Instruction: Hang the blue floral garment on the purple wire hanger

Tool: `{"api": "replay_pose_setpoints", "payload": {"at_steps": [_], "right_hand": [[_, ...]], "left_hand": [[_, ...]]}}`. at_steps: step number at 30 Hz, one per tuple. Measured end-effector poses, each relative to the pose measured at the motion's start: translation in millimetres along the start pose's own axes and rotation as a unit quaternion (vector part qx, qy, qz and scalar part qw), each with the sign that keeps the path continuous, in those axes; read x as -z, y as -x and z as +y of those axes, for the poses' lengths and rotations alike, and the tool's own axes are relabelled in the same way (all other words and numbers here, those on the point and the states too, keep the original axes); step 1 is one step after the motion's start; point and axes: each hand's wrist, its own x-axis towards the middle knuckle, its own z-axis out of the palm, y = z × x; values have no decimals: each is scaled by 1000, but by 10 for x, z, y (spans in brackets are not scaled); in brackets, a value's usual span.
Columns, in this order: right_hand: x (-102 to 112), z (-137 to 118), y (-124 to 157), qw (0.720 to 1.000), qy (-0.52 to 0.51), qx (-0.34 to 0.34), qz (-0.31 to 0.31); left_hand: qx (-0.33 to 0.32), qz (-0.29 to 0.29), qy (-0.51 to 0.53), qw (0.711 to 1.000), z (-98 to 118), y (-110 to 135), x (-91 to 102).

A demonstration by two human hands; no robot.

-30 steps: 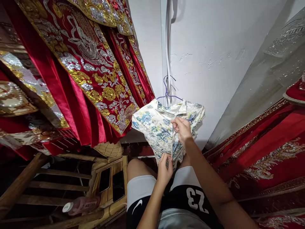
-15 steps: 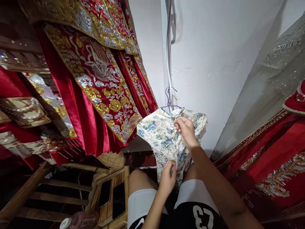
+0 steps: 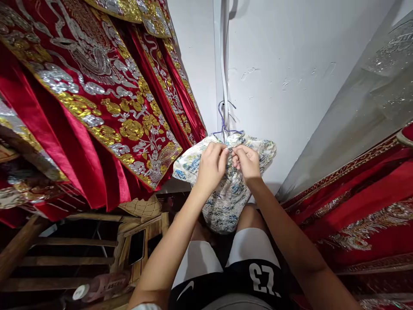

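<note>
The fingers of the left hand (image 3: pixel 211 167) and right hand (image 3: pixel 248 164) are pinched together on the front edge of a floral shirt (image 3: pixel 222 211), just below its collar; the hands sit close beside each other and cover part of the chest. The shirt hangs from a purple hanger (image 3: pixel 223 125) by a white upright strip (image 3: pixel 222 56) before the pale wall (image 3: pixel 284 51), its lower end between the person's knees. Just left, a red sequinned garment (image 3: pixel 132 129) slants down near the sleeve. Below it are a woven item (image 3: pixel 142 207) and a bamboo bench (image 3: pixel 74 261) with a dark phone (image 3: pixel 137 247) and a white-capped bottle (image 3: pixel 101 286); the left forearm partly blocks the bench. Right, another red beaded garment (image 3: pixel 374 206) stands well apart, beneath a greyish sheer sheet (image 3: pixel 348 112).
</note>
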Motion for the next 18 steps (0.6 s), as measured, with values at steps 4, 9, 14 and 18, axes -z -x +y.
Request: {"api": "replay_pose_setpoints", "payload": {"at_steps": [4,9,14,18], "right_hand": [[-69,42,5,999,24,-21,-42],[-69,333,137,994,110,19,-20],[169,739,344,973,229,0,24],[340,881,612,972,230,-46,23]], "left_hand": [[18,0,-15,1000,-60,86,-2],[4,80,-30,996,-142,46,104],[151,272,76,947,-485,110,422],[379,366,387,757,-950,389,536]]}}
